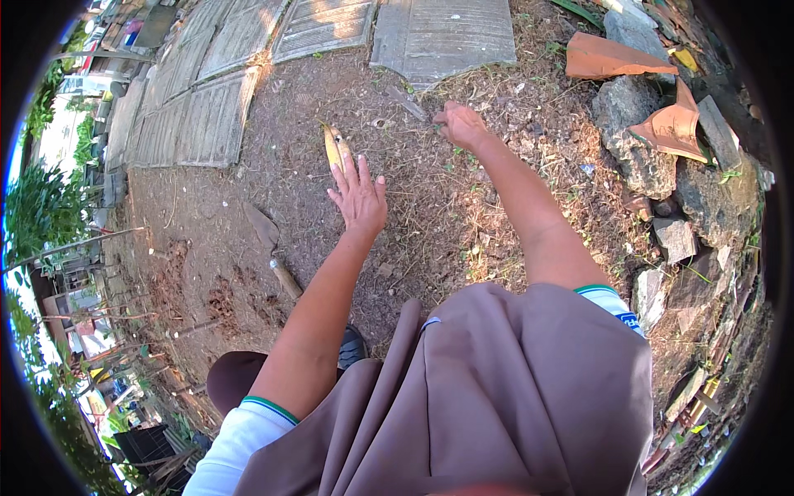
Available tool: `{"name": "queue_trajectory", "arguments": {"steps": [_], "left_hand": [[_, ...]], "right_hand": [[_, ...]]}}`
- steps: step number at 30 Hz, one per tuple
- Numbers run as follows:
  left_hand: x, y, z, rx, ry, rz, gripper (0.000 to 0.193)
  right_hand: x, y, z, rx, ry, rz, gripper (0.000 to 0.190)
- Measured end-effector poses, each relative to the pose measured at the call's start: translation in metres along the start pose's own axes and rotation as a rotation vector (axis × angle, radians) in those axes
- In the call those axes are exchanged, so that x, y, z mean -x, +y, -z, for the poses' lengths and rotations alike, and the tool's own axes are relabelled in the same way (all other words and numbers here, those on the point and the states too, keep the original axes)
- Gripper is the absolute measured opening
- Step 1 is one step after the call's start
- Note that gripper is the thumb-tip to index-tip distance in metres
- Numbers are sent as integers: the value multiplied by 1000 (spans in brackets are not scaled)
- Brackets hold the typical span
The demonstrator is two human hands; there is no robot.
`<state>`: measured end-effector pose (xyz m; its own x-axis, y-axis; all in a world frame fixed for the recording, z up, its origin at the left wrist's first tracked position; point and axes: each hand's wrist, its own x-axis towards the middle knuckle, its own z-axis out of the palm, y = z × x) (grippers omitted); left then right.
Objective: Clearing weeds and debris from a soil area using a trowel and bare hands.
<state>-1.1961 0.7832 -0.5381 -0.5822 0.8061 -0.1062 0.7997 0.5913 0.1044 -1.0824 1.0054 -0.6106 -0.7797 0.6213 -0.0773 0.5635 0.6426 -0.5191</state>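
My left hand (361, 201) is spread palm down over the bare soil, its fingertips at the lower end of a yellowed dry leaf (333, 144). Whether it presses on the leaf is unclear. Farther out, my right hand (462, 126) is bent down to the ground with its fingers curled together. A bit of green shows by those fingertips, but whether they grip it cannot be seen. Just left of them lies a flat greyish sliver (406, 103). A pointed trowel (263, 226) with a wooden handle (285, 280) rests on the soil left of my left forearm.
Ribbed concrete slabs (443, 40) line the ground ahead and to the left. On the right, rough stones (639, 133) and broken terracotta tiles (614, 59) form a raised border. Dry grass and leaf litter (490, 229) cover the soil near my right arm. A sandal (352, 347) shows below.
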Motion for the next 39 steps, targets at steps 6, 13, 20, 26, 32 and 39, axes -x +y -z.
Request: {"name": "queue_trajectory", "arguments": {"steps": [6, 13, 20, 26, 32, 39], "left_hand": [[1, 7, 0, 22, -11, -20, 56], [3, 2, 0, 5, -41, 25, 54], [-5, 14, -9, 33, 8, -39, 54], [-8, 32, -7, 34, -43, -73, 55], [-1, 34, -15, 43, -34, -119, 55], [3, 19, -12, -8, -34, -72, 54]], "right_hand": [[-14, 3, 3, -124, 3, -181, 32], [-3, 1, -4, 63, -39, -53, 35], [-14, 25, -17, -158, 146, -70, 17], [-13, -6, 22, -683, -246, -361, 35], [17, -15, 25, 311, -545, -223, 41], [21, -10, 31, 138, -624, -324, 30]]}}
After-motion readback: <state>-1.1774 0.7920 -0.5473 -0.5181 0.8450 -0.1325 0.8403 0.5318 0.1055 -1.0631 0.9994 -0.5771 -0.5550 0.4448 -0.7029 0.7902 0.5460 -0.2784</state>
